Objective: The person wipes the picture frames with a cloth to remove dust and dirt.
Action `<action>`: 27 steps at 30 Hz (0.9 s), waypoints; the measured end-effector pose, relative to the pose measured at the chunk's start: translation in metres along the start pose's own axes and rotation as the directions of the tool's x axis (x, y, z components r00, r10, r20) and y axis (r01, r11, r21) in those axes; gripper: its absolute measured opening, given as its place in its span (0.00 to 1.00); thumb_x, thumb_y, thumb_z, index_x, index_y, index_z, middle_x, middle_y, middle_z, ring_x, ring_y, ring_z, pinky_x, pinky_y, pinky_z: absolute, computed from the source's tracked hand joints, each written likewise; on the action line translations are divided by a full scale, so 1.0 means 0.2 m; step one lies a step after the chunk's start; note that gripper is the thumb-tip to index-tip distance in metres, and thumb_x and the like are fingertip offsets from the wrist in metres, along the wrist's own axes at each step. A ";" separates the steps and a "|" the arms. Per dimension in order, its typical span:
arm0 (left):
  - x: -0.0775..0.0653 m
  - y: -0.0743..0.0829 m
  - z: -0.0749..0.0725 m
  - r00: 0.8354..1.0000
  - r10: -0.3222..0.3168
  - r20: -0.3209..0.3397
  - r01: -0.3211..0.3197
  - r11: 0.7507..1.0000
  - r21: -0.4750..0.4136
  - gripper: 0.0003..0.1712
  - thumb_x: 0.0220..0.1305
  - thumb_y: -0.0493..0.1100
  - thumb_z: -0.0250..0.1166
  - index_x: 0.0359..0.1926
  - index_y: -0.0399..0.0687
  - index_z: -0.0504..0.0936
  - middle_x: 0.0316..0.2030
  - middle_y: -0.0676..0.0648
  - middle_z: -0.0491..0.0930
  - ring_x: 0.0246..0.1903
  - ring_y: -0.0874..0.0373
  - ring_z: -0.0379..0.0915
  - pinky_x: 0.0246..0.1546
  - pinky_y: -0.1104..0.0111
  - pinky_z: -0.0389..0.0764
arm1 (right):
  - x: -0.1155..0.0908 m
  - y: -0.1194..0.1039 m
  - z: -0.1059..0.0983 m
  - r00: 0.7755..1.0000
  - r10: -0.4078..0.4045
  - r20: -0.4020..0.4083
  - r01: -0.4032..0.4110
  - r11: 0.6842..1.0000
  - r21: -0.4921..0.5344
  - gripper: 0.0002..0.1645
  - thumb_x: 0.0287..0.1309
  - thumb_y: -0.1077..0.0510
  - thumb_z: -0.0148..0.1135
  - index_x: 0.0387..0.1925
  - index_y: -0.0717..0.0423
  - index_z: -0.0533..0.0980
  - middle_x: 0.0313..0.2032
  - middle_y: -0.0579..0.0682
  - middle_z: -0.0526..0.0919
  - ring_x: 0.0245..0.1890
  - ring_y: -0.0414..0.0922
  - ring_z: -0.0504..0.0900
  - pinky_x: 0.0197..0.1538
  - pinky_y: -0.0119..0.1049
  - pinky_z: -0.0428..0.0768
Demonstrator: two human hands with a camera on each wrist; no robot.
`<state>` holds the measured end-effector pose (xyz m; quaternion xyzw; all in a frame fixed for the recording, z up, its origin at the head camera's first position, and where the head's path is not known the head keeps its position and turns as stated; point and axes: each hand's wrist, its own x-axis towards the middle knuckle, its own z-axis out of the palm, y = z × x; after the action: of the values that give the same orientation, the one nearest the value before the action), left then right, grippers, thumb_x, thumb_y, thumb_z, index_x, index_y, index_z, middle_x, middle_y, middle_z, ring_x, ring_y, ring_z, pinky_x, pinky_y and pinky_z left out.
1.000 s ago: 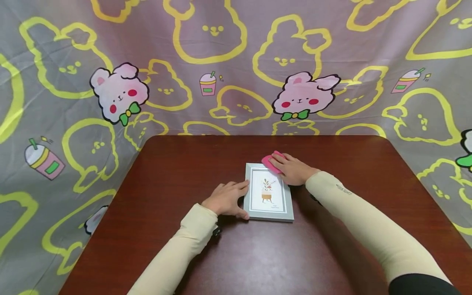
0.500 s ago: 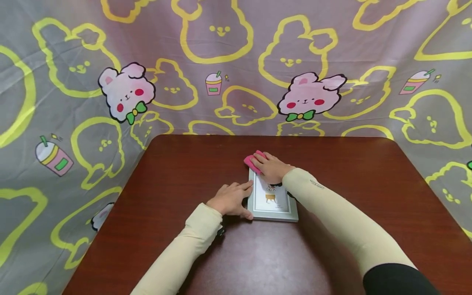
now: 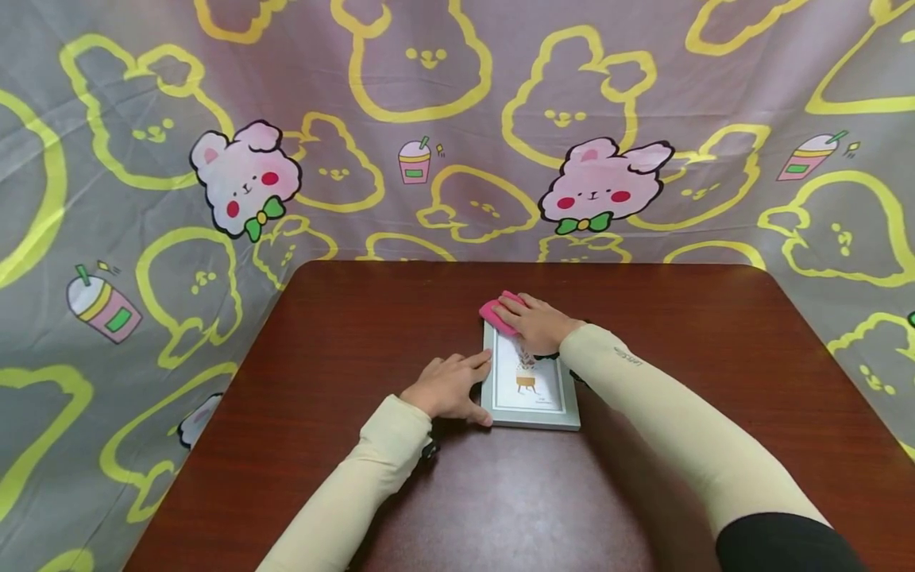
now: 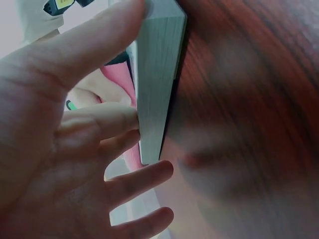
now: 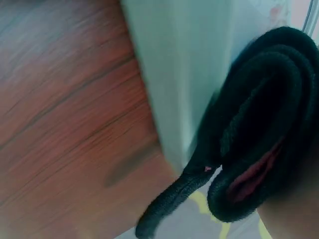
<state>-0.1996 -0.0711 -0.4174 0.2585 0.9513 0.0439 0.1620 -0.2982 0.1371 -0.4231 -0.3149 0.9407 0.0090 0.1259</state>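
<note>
A grey picture frame (image 3: 565, 417) with a small plant print lies flat on the dark wooden table (image 3: 372, 334). My left hand (image 3: 446, 387) rests beside it with straight fingers (image 4: 107, 122) against the frame's left edge (image 4: 157, 84) and the thumb at its near corner. My right hand (image 3: 534, 324) holds a folded pink cloth (image 3: 493, 311) and presses it onto the frame's far left corner. In the right wrist view the cloth (image 5: 259, 124) looks dark and rolled against the frame's side (image 5: 179, 74).
A cartoon rabbit sheet (image 3: 457, 127) hangs behind and around the table. The table's far edge (image 3: 515, 264) is close behind the frame. Bare wood (image 3: 500, 508) stretches in front of the frame and to both sides.
My right hand has slid the pink cloth leftwards along the frame's far edge, from the right corner to the left corner. The left hand has stayed at the frame's left edge.
</note>
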 end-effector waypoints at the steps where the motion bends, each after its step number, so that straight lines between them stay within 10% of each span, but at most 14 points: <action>1: 0.00 0.00 0.00 1.000 -0.001 -0.001 0.001 1.000 0.002 0.56 0.50 0.67 0.72 0.76 0.55 0.61 0.78 0.58 0.51 0.70 0.51 0.62 0.60 0.55 0.69 | -0.01 0.01 0.00 1.000 0.001 0.003 -0.001 1.000 0.000 0.42 0.72 0.49 0.50 0.79 0.51 0.46 0.80 0.56 0.45 0.78 0.65 0.45 0.76 0.59 0.52; 14: 0.00 -0.01 0.01 1.000 -0.025 0.008 0.025 1.000 -0.012 0.56 0.51 0.67 0.72 0.76 0.57 0.59 0.79 0.59 0.49 0.71 0.52 0.61 0.62 0.55 0.68 | -0.16 0.19 0.02 0.999 0.042 -0.007 -0.041 0.998 0.048 0.44 0.68 0.55 0.54 0.79 0.53 0.47 0.79 0.59 0.46 0.76 0.69 0.47 0.73 0.64 0.56; 27: 0.01 -0.01 -0.01 0.999 -0.018 0.037 0.018 1.000 0.002 0.56 0.52 0.68 0.71 0.77 0.57 0.57 0.79 0.59 0.48 0.71 0.51 0.62 0.63 0.54 0.69 | -0.12 0.13 0.02 0.999 0.048 0.007 -0.048 0.996 0.070 0.42 0.70 0.54 0.52 0.78 0.57 0.47 0.79 0.62 0.46 0.76 0.69 0.46 0.75 0.63 0.52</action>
<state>-0.2017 -0.0720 -0.4169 0.2507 0.9505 0.0370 0.1799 -0.2935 0.1725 -0.4227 -0.2876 0.9474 -0.0203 0.1391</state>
